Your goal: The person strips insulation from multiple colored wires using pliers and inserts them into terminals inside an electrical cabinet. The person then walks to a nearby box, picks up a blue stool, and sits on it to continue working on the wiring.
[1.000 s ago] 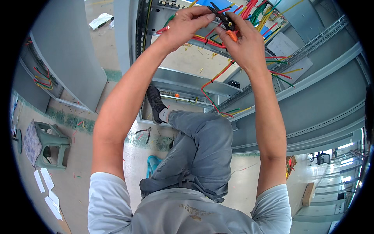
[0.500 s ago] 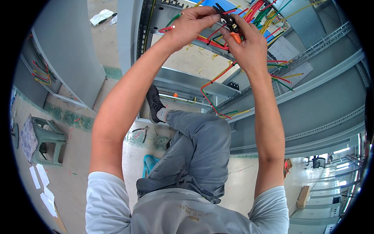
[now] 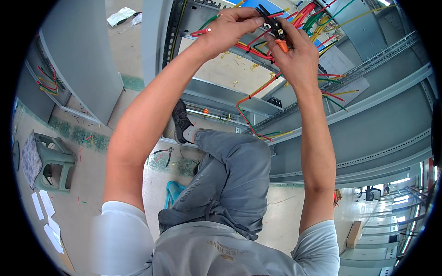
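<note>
Both my arms reach up into an open grey electrical cabinet (image 3: 368,133). My right hand (image 3: 294,55) grips a wire stripper (image 3: 275,27) with black jaws and orange handles. The jaws sit on a red wire (image 3: 258,37). My left hand (image 3: 230,28) pinches that same red wire just left of the tool, and another red wire end sticks out past its knuckles. Behind the hands hang bundles of red, green and yellow wires (image 3: 317,20).
My bent knee in grey trousers (image 3: 235,170) and a dark shoe (image 3: 182,120) rest against the cabinet's lower rail. A grey-green plastic stool (image 3: 50,163), pliers on the floor (image 3: 163,154), a turquoise tool (image 3: 172,193) and paper sheets (image 3: 46,216) lie at the left. Wire offcuts litter the floor.
Both hands have shifted slightly up and left with the stripper and wire. The grips look unchanged.
</note>
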{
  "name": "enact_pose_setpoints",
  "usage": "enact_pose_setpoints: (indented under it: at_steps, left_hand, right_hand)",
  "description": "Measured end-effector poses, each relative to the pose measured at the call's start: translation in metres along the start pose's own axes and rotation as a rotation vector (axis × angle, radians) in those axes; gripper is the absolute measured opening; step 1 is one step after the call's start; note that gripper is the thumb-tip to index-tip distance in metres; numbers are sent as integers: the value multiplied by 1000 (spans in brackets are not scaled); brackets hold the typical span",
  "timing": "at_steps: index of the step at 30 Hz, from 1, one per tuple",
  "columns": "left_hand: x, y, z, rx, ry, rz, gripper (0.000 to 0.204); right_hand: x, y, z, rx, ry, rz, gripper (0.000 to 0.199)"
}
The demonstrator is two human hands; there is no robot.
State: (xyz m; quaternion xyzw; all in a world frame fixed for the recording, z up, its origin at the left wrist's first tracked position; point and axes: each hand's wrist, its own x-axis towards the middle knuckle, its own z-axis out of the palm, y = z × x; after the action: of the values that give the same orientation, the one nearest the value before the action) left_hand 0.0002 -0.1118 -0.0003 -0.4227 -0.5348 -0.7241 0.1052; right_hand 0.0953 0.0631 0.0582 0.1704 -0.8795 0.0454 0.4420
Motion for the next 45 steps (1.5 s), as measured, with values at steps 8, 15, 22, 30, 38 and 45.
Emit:
enact_pose_setpoints:
  at_steps: [8, 15, 22, 30, 38, 45]
  left_hand:
    - [0, -3, -3, -29, -18, -7, 28]
    - [1, -1, -2, -24, -15, -50, 25]
    - [-4, 1, 1, -30, 22, -26, 26]
    - [0, -14, 2, -68, 87, -30, 29]
    - [11, -5, 7, -111, 98, -18, 27]
    - [6, -11, -3, 33, 65, -62, 28]
  right_hand:
    - [1, 2, 0, -13, -6, -8, 48]
    - [3, 4, -3, -59, 23, -23, 48]
    - [7, -5, -13, -196, -5, -68, 48]
    - [44, 44, -145, 1100, 407, 277, 32]
    - [-16, -18, -82, 624, 14, 306, 44]
    - [-34, -1, -25, 94, -29, 216, 41]
